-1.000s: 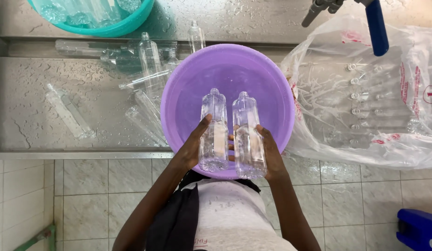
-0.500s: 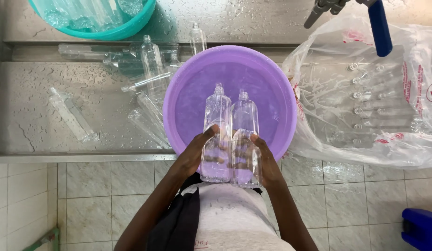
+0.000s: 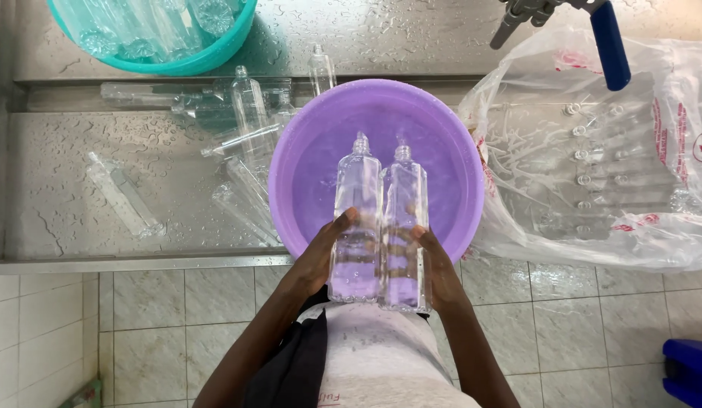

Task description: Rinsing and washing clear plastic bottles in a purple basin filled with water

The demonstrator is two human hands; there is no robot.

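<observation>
Drawing two clear bottles back from the purple basin toward the body, the left hand wraps the left bottle, the right hand the right bottle; both now overhang the basin's near rim, partly filled.

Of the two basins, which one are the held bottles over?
The purple basin, nearest the person, under both hands' bottles. The teal basin sits farther back, full of bottles.

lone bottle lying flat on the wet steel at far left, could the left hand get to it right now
Probably not yet: the left hand is gripping a clear bottle over the purple basin. The path to the lone bottle looks open once it lets go.
</observation>
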